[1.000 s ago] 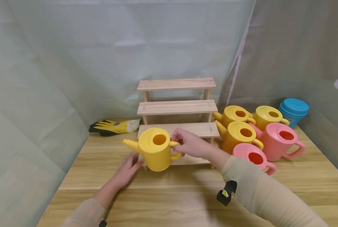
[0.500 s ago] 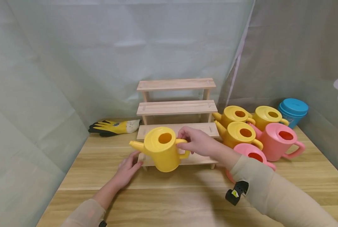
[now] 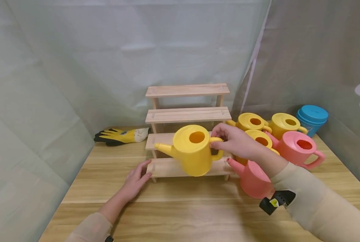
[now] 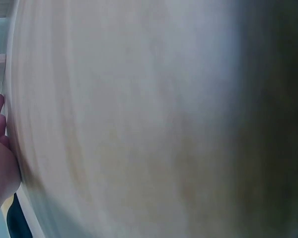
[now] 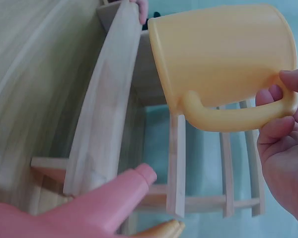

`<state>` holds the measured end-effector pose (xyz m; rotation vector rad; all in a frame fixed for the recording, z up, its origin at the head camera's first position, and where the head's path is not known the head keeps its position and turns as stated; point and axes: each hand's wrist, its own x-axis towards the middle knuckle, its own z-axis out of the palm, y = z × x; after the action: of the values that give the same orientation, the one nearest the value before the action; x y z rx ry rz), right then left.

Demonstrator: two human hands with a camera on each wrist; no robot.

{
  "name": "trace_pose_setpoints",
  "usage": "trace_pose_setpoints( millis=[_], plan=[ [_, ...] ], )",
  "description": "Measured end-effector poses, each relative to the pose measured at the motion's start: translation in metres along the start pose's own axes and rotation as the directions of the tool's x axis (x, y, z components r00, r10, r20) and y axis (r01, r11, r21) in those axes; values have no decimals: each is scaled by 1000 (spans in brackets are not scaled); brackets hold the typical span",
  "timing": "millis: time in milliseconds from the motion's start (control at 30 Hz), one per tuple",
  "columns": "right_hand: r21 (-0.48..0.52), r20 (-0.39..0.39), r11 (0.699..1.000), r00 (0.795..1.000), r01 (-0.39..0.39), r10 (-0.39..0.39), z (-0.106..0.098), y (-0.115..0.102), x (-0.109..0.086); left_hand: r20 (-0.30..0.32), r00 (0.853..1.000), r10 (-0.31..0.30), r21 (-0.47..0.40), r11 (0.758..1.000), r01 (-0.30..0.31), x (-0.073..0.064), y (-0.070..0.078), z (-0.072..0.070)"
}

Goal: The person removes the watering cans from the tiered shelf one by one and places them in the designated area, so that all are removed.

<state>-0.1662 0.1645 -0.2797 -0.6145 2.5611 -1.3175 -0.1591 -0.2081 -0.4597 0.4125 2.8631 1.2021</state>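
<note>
A yellow watering can [image 3: 195,153] hangs in the air in front of the wooden tiered stand [image 3: 187,114], its spout to the left. My right hand [image 3: 235,141] pinches the can's handle near the top; the right wrist view shows thumb and fingers round that handle [image 5: 233,119]. At the left end of the stand's lowest step, my left hand [image 3: 136,179] rests on the table with its fingertips touching the board. Only part of the left hand [image 4: 1,158] shows at the edge of the left wrist view. The can's underside is hidden in the head view.
Several yellow watering cans [image 3: 249,121] and two pink watering cans [image 3: 255,179] stand close together right of the stand. Behind them is a blue lidded tub [image 3: 313,116]. A yellow and black glove [image 3: 119,135] lies on the wooden table [image 3: 180,215] at left.
My right hand has carried the yellow watering can rightward and a little upward, away from the lowest step's left end. The left hand has stayed in place.
</note>
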Motion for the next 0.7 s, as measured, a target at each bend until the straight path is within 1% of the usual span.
trace_pose_setpoints(
  millis=[200,333,533,633,700],
  plan=[
    [8,-67,1000,998,-7,8,-16,5,-10,-4,1000,-7,6,1000,7,0,-1,0],
    [-13,-120,999,992,-31,29,-28,5,-20,-4,1000,-10,8,1000,10,0,-2,1],
    [-21,-228,996,971,-81,75,-50,9,-42,-5,1000,-7,10,1000,7,0,-2,2],
    [-39,-276,995,958,-96,82,-63,16,-53,-7,1000,-3,11,1000,3,1,-3,1],
    [-58,-308,995,949,-87,65,-71,21,-62,-6,1000,-4,4,1000,4,1,-3,1]
  ],
)
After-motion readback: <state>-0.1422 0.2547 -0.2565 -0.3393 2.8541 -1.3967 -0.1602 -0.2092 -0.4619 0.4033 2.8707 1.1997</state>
